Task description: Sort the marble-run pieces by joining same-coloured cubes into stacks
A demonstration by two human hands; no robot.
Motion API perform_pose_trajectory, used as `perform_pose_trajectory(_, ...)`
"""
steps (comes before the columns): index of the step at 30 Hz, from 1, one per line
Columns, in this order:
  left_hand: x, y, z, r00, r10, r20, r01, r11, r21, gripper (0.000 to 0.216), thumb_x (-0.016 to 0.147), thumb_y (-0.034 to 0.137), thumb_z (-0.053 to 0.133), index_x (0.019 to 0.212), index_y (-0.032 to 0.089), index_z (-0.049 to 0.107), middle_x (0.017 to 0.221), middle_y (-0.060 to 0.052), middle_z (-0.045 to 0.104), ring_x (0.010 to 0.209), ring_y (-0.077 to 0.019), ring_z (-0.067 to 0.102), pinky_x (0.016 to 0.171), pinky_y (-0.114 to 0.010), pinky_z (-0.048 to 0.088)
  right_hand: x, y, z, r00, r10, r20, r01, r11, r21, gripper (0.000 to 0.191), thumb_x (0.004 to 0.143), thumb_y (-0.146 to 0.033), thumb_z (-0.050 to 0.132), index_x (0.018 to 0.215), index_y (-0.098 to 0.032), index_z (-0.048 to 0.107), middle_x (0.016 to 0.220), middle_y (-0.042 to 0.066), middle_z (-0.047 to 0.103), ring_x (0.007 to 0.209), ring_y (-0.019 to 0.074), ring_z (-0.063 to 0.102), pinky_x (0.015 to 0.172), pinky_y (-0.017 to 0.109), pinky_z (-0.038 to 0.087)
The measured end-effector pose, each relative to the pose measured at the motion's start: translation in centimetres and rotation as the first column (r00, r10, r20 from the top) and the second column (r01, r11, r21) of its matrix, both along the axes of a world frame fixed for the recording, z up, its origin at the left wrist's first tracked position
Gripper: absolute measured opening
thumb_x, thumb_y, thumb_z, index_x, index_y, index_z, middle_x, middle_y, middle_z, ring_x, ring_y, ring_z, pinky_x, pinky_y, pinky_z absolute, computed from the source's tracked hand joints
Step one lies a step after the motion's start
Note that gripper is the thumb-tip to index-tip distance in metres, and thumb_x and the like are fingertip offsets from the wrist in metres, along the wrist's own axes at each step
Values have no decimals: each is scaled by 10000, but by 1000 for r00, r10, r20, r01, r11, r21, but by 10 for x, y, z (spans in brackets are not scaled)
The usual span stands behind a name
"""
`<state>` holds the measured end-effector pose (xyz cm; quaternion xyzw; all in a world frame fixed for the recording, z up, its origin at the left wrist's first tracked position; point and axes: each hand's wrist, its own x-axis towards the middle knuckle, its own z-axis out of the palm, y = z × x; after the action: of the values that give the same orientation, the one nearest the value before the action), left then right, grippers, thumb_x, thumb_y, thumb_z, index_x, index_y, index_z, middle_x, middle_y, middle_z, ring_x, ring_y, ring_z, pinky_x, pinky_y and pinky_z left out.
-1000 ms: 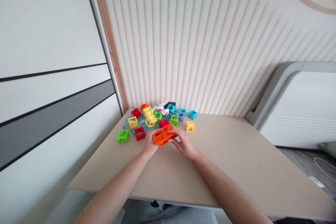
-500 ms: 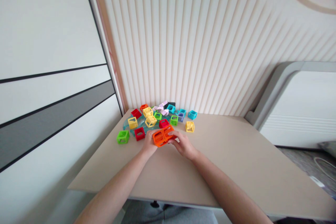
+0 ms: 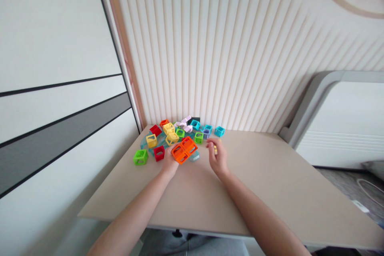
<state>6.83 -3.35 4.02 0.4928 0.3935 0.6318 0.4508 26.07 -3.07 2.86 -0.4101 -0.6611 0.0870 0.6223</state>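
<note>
My left hand [image 3: 169, 163] grips a joined pair of orange hollow cubes [image 3: 184, 149] and holds it tilted just above the table. My right hand [image 3: 218, 156] has left the orange pair and reaches to the right, its fingers curled over a yellow hollow cube [image 3: 215, 149] that it mostly hides. I cannot tell whether it grips that cube. Behind the hands lies a pile of several coloured hollow cubes [image 3: 172, 136] on a clear blue tray [image 3: 145, 142].
A green cube [image 3: 140, 157] and a red cube [image 3: 159, 153] lie left of my left hand. A teal cube [image 3: 219, 131] sits near the ribbed wall [image 3: 228, 48]. The beige table [image 3: 270, 192] stands in a corner; a white padded piece [image 3: 342, 120] is at right.
My right hand let go of the orange pair and moved right onto the yellow cube. My left hand lifted and tilted the orange pair slightly up and away.
</note>
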Motion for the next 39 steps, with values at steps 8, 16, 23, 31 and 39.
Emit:
perform_pose_trajectory(8,7,-9,11,980,-55,189,75,992,-100,310,632,263,821,906,152,727,912,-70,784,836,-246,737,749,-336,580,43,34,-14,958,-264,111,281,941,-188,459,1002,-482,350,886,-183,678,845,98,731,743,227,656,673,355,506)
perform_pose_trajectory(16,9,-5,3,990,-99,104,107,991,-76,339,685,262,790,1000,180,694,1043,-76,755,959,-238,711,833,-345,563,39,30,-11,957,-194,216,220,970,-104,389,1009,-429,371,982,-201,686,965,92,733,934,243,661,906,438,480)
perform_pose_trajectory(23,5,2,-11,991,-59,-121,60,998,5,381,694,168,717,1071,183,668,1096,-79,729,1025,-236,675,907,-351,525,14,5,-5,852,98,515,-114,993,0,558,943,-489,558,1422,-225,450,1273,145,627,1178,300,573,1006,480,462)
perform_pose_trajectory(31,4,3,-27,940,59,-336,18,975,223,454,708,113,653,1151,209,636,1209,-83,672,1165,-268,615,1039,-416,458,4,-1,-7,809,101,579,-102,994,-30,1030,821,-664,635,1577,-192,120,1394,212,525,1263,367,521,1048,542,437)
perform_pose_trajectory(39,7,-1,-32,866,86,-493,133,910,392,591,842,126,577,1411,262,492,1462,-111,495,1384,-289,446,1160,-466,354,5,2,-12,785,18,619,-82,994,76,1073,848,-579,626,1582,-137,-21,1439,250,472,1306,387,478,1049,563,428)
